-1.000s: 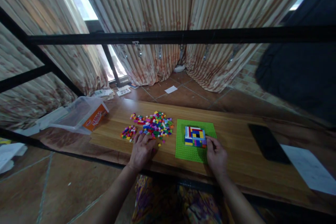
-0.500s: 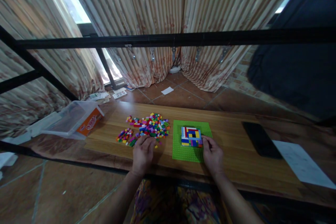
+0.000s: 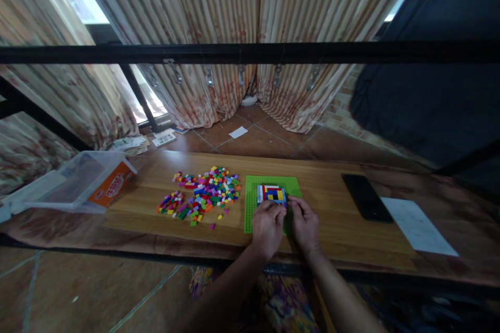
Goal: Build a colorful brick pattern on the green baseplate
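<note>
A square structure of coloured toy bricks (image 3: 272,192) stands on a green baseplate (image 3: 250,213), its walls ringing a dark hollow. My left hand (image 3: 267,226) is over the structure's near side, thumb and fingers pinched together; whatever they hold is hidden. Beside the structure's right corner is my right hand (image 3: 303,218), its thumb and index finger closed at the bricks' edge. I cannot make out whether anything small sits between those fingertips. Left of the baseplate spreads a pile of loose toy bricks (image 3: 214,187) in many colours.
At the table's left end lies a clear plastic box (image 3: 78,182) with an orange label. A black phone-like slab (image 3: 367,197) and a white paper sheet (image 3: 420,226) lie on the right of the wooden table (image 3: 328,187). A black metal bar (image 3: 219,53) crosses beyond the table.
My left hand has moved right, from the loose brick pile to the structure's near side. My right hand stays by the structure's right corner. The camera view has shifted to the right.
</note>
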Available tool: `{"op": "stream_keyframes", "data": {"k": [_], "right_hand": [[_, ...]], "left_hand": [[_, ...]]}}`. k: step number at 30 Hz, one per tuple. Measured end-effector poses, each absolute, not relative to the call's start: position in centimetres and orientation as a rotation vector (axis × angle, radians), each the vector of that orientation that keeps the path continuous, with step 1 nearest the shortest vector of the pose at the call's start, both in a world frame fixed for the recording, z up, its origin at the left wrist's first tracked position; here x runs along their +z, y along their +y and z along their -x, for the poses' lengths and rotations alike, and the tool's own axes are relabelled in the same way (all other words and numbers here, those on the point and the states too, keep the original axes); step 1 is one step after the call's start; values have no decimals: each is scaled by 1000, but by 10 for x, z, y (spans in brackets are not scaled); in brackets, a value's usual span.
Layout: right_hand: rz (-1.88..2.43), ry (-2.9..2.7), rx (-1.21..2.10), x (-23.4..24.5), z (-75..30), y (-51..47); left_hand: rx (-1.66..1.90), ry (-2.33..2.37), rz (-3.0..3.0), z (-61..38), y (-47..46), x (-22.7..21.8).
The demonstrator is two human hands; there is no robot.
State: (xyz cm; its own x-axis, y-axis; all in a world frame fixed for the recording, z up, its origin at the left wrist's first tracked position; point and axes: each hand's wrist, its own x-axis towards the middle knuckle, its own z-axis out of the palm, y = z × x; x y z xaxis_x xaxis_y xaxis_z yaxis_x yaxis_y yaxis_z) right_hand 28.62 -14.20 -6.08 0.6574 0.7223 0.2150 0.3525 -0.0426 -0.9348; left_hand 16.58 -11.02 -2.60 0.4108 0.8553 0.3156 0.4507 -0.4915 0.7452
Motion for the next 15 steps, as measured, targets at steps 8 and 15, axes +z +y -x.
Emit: {"op": "stream_keyframes", "data": {"k": [8, 15], "right_hand": [[1623, -895, 375, -60, -285, -143], [1638, -923, 374, -58, -286, -143]], "left_hand": [[972, 1229, -2245, -180, -115, -38], [1048, 1307, -2301, -185, -119, -44]]}}
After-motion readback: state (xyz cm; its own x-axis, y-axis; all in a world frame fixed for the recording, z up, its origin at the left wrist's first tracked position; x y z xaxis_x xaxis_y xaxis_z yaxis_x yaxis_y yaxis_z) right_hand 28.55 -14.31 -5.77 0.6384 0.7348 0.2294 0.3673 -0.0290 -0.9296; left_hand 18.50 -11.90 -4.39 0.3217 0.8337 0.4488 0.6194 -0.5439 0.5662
